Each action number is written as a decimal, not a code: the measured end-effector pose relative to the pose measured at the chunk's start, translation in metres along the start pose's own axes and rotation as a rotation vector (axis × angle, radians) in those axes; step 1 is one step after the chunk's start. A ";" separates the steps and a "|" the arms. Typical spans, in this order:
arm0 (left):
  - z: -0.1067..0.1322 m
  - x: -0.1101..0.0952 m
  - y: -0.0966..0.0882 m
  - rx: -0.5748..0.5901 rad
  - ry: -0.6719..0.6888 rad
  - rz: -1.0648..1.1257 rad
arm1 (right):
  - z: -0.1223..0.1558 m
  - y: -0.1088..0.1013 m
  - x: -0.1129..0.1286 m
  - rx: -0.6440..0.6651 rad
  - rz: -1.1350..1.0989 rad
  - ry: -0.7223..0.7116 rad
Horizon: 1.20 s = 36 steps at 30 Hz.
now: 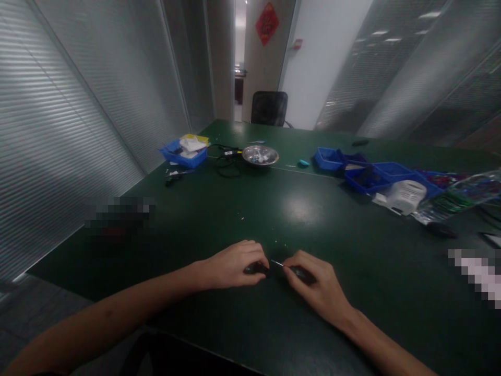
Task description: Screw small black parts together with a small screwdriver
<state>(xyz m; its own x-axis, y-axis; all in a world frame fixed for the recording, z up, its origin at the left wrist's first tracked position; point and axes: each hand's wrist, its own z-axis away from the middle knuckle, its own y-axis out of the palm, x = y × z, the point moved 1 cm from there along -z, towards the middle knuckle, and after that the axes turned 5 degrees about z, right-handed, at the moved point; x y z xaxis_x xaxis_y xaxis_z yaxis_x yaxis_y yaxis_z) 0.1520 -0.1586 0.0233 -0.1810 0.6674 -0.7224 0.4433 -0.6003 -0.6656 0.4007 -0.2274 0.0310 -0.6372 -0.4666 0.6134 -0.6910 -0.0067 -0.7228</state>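
My left hand (pixel 235 263) rests on the dark green table (pixel 219 209) near its front edge, fingers curled around a small black part (pixel 256 269). My right hand (pixel 313 284) sits just to its right, pinching a thin tool with a dark handle (pixel 303 272) whose bright metal tip (pixel 276 263) points left at the black part. The two hands are almost touching. What the small black part is I cannot make out.
At the back of the table stand a metal bowl (pixel 260 155), a blue tray with white items (pixel 183 151), black cables (pixel 227 164), several blue trays (pixel 368 172), a white device (pixel 405 197) and plastic bags (pixel 457 198). A black chair (pixel 269 108) stands beyond.
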 end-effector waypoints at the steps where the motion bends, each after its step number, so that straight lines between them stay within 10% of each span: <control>1: 0.001 -0.001 -0.002 0.011 0.010 0.004 | 0.000 0.000 0.000 -0.001 -0.003 0.000; 12: 0.016 0.009 -0.036 0.134 -0.027 0.062 | 0.002 -0.001 -0.001 0.011 0.016 0.013; 24: 0.089 0.194 -0.173 -0.700 -0.668 -0.595 | 0.004 -0.001 -0.001 0.013 -0.017 -0.006; 36: 0.112 0.183 -0.181 -0.660 -0.876 -0.866 | 0.005 0.000 -0.002 0.028 -0.008 -0.012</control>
<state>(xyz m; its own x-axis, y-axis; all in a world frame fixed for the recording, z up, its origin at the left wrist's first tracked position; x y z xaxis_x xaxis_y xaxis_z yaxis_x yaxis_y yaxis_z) -0.0599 0.0226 -0.0095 -0.9813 0.0788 -0.1757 0.1920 0.3350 -0.9225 0.4036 -0.2310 0.0278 -0.6272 -0.4772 0.6155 -0.6862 -0.0352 -0.7265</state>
